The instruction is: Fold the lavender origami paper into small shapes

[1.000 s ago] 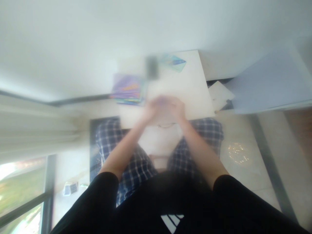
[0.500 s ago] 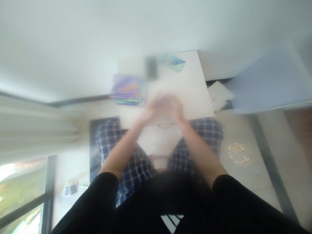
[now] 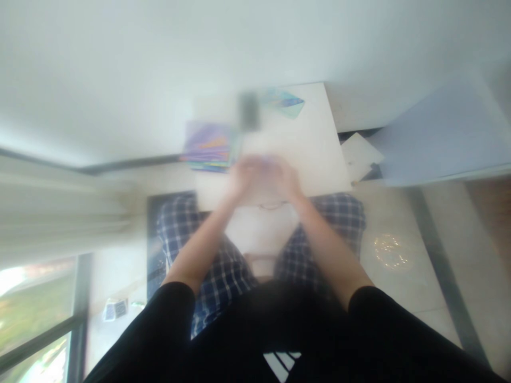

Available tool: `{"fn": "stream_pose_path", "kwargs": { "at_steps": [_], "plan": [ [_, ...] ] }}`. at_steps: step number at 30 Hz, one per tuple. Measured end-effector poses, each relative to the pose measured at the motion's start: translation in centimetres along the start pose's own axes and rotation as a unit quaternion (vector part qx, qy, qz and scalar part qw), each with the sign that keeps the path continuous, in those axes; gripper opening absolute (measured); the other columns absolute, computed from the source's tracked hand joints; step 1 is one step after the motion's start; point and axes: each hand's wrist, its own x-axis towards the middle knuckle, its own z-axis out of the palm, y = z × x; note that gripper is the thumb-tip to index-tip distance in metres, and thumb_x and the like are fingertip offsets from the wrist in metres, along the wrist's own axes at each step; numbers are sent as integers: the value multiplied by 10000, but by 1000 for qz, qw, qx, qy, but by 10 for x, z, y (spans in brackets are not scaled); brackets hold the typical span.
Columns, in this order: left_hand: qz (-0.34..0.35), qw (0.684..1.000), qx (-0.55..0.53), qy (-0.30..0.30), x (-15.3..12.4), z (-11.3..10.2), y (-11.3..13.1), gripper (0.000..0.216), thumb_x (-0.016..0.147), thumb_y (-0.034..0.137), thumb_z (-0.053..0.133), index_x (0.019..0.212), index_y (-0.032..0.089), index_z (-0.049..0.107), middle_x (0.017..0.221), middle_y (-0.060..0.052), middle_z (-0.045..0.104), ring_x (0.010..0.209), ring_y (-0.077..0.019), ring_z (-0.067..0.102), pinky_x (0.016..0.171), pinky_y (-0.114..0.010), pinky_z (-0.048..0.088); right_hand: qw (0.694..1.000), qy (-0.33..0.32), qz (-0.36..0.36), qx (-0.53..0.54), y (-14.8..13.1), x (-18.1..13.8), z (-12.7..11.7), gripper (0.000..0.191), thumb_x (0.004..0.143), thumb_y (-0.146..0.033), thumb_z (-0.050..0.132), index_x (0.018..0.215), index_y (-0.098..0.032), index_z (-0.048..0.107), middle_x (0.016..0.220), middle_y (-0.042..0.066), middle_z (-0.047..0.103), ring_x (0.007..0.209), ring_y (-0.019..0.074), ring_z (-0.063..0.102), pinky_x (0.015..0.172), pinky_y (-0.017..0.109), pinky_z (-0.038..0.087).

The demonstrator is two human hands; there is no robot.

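Note:
The middle of the view is hazy, so finger details are smeared. Over the near part of a white table [image 3: 311,154], my left hand [image 3: 242,175] and my right hand [image 3: 287,180] face each other with bent fingers. Between the fingertips shows a small purple thing [image 3: 270,166], seemingly gripped from both sides; its kind is too blurred to make out. Left of my left hand lies a stack of colourful sheets [image 3: 207,143], purple and orange on top. Beyond my hands are a blurred dark rectangular object [image 3: 249,110] and a blue-green folded paper piece [image 3: 292,104].
A white wall [image 3: 255,42] rises behind the table. My knees in checked trousers [image 3: 337,213] flank the near edge. To the right are a white angular piece [image 3: 359,156], a pale bluish panel [image 3: 443,133] and glinting lights [image 3: 391,251] on the floor. A window [image 3: 35,314] is at lower left.
My left fingers have shifted slightly up and left, and my hands are a little farther apart. The purple thing shows more clearly between them. Everything else looks the same.

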Motion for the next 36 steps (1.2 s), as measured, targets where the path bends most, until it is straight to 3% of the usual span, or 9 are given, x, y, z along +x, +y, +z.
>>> {"fn": "stream_pose_path", "kwargs": {
  "at_steps": [5, 10, 12, 15, 22, 26, 31, 36],
  "plan": [
    [24, 999, 29, -18, -3, 0, 4, 151, 883, 217, 625, 987, 221, 734, 1048, -43, 764, 996, -186, 724, 937, -323, 580, 999, 11, 45, -24, -3, -2, -2, 340, 970, -386, 462, 1222, -220, 619, 1090, 71, 778, 1019, 250, 735, 982, 397, 546],
    [17, 997, 73, -4, -8, 2, 11, 107, 849, 235, 666, 939, 214, 720, 1048, -51, 741, 1012, -204, 703, 926, -337, 578, 1000, 0, 3, -27, 2, -2, 2, 348, 951, -299, 433, 1205, -202, 650, 1156, 76, 760, 1084, 235, 717, 1025, 364, 520],
    [-5, 996, 82, -24, -9, 3, 10, 109, 877, 285, 647, 923, 215, 716, 1030, -52, 742, 991, -206, 705, 921, -341, 575, 1000, -4, -7, -29, 4, -2, 4, 361, 946, -297, 433, 1217, -206, 655, 1166, 77, 758, 1105, 241, 711, 1044, 375, 511],
    [-29, 995, 81, -49, -10, 6, 9, 168, 919, 343, 595, 959, 221, 703, 1011, -50, 749, 960, -202, 711, 913, -327, 570, 999, -7, -6, -35, 5, -3, 6, 347, 949, -309, 436, 1182, -220, 676, 1111, 69, 772, 1067, 245, 721, 1043, 394, 517],
    [-64, 995, 73, -25, -12, 9, 13, 193, 898, 347, 595, 1037, 227, 654, 968, -42, 748, 887, -193, 709, 832, -312, 579, 999, 23, 15, -27, 0, -5, 10, 336, 951, -332, 459, 1210, -220, 643, 1087, 73, 776, 1013, 240, 730, 977, 381, 557],
    [-59, 995, 71, -26, -12, 10, 6, 224, 903, 354, 592, 1080, 223, 630, 1061, -69, 730, 993, -223, 703, 936, -389, 559, 999, 37, 14, -20, -2, -4, 8, 316, 972, -387, 444, 1144, -221, 651, 1116, 85, 763, 1073, 243, 714, 1006, 389, 539],
    [-4, 996, -48, -76, -9, 10, 0, 399, 908, 341, 580, 1291, 238, 532, 1343, -108, 638, 1223, -219, 635, 1065, -402, 502, 998, 62, -8, 21, 2, -1, 7, 387, 970, -457, 424, 1093, -200, 686, 1222, 109, 736, 1169, 238, 676, 1075, 389, 503],
    [8, 990, -79, -115, -2, 1, 6, 481, 890, 364, 581, 1356, 252, 543, 1431, -99, 604, 1314, -248, 582, 1119, -415, 462, 993, 71, 47, 83, 9, 3, 7, 422, 920, -551, 500, 1080, -209, 688, 1147, 89, 758, 1132, 240, 688, 1055, 406, 517]
  ]
}}
